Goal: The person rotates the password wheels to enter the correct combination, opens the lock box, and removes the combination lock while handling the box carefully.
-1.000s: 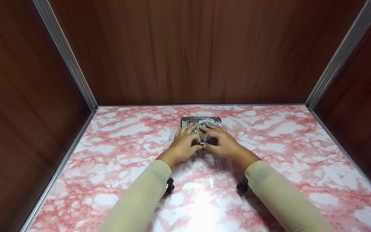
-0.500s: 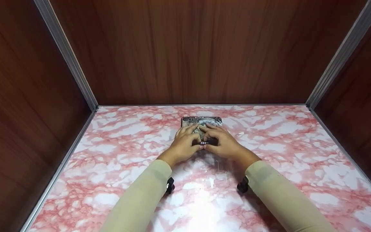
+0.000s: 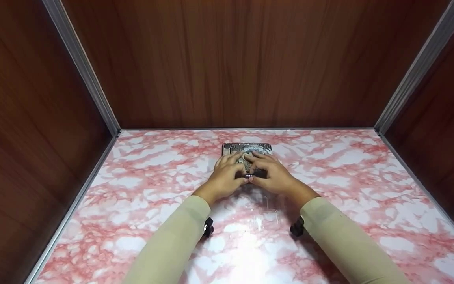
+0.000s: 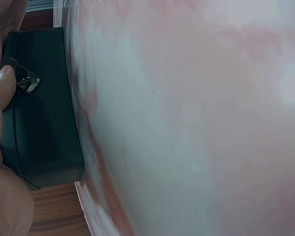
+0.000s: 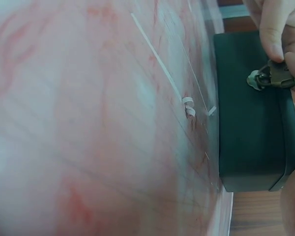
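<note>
A dark green box with a patterned lid stands on the table, its front wall plain. On that front hangs a small combination padlock, hooked to a metal hasp. My left hand holds the padlock from the left between thumb and a bent finger, and its other fingers lie on the lid. From the right, my right hand pinches the same padlock, with fingers also over the lid. The two thumb tips almost meet at the dials. Fingers cover part of the lock, and the digits are too small to read.
The red and white marbled table spreads around the box. Brown wood-grain panels with metal edge strips rise at the back and both sides. White scuffs or tape scraps mark the surface before the box.
</note>
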Demonstrator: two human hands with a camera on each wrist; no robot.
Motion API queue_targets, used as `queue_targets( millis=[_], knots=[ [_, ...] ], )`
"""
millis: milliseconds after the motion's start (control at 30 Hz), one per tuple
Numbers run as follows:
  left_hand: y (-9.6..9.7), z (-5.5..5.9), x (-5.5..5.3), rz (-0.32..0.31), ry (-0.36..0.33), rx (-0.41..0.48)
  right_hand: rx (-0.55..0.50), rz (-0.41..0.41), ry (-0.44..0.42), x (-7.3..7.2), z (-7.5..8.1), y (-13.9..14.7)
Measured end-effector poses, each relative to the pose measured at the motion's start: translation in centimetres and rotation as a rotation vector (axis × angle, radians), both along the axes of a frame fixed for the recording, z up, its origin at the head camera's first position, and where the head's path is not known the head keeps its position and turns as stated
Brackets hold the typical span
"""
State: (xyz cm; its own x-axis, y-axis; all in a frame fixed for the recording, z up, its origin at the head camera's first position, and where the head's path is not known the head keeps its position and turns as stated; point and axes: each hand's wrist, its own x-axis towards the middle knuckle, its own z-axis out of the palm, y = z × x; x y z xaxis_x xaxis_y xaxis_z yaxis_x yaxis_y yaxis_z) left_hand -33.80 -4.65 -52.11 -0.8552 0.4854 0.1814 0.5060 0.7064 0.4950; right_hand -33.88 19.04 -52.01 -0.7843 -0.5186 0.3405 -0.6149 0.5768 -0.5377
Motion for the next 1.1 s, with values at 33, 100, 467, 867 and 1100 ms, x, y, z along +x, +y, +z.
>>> queue_targets(
  millis=[33, 100, 467, 867, 1100],
  knots=[
    [0.00, 0.04, 0.06, 0.001, 0.002, -0.004, 0.000, 0.001, 0.002, 0.02, 0.02, 0.00],
    [0.02, 0.07, 0.08, 0.003, 0.004, -0.009, -0.001, 0.001, 0.004, 0.08, 0.06, -0.01],
    [-0.01, 0.19, 0.09, -0.007, 0.003, 0.003, 0.002, 0.000, 0.008, 0.07, 0.02, -0.03],
    [-0.03, 0.16, 0.02, -0.008, 0.003, 0.010, 0.003, 0.006, 0.008, 0.09, 0.15, -0.05],
    [-0.03, 0.05, -0.01, -0.004, 0.006, 0.000, 0.003, -0.001, 0.010, -0.02, -0.03, -0.05]
  ],
)
